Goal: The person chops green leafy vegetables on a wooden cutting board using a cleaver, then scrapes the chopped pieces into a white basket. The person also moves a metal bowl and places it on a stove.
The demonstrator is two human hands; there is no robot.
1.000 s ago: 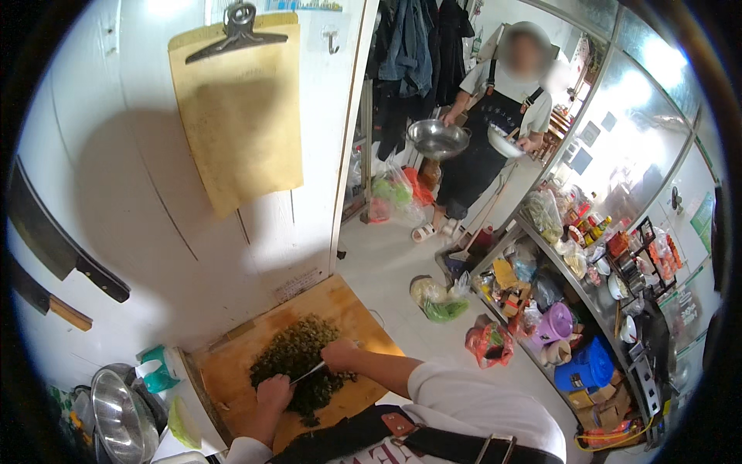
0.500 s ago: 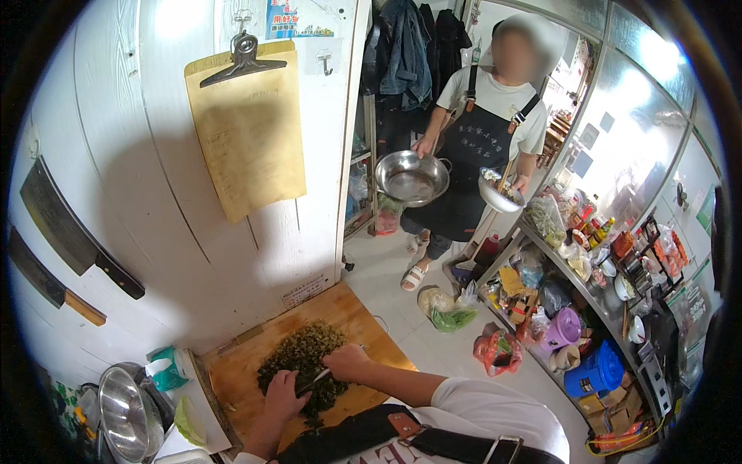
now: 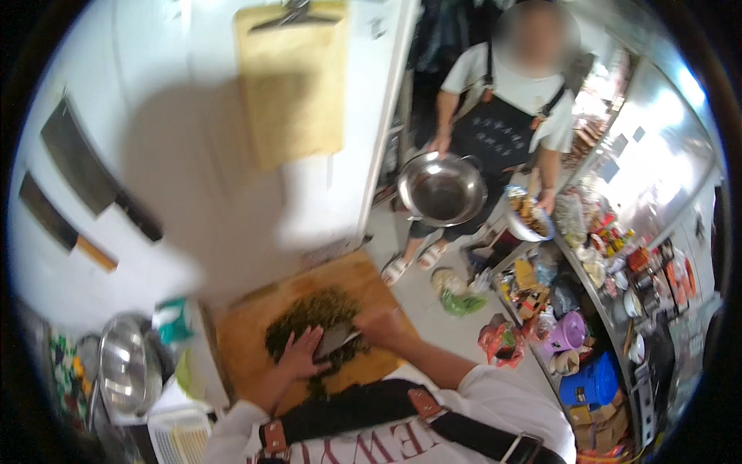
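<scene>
On a wooden cutting board (image 3: 241, 329) lies a spread heap of finely chopped dark greens (image 3: 313, 308). My right hand (image 3: 382, 328) is closed around the handle of a kitchen knife (image 3: 335, 339), at the right side of the heap. The knife's broad blade points left and lies low over the greens. My left hand (image 3: 298, 354) is at the blade's left end, its fingers stretched out and spread over the greens. Whether its fingertips touch the blade, I cannot tell. The picture is slightly blurred.
A person in a black apron (image 3: 488, 131) stands beyond the board, holding a metal pan (image 3: 442, 189) and a bowl of food (image 3: 529, 216). Two cleavers (image 3: 77, 158) hang on the left wall. Steel bowls (image 3: 127, 367) sit at left; a cluttered shelf (image 3: 595, 290) runs along the right.
My left hand's fingers have gone from curled by the blade to spread out. The blade shows more of its flat side. The aproned person has come nearer with pan and bowl. My view has shifted.
</scene>
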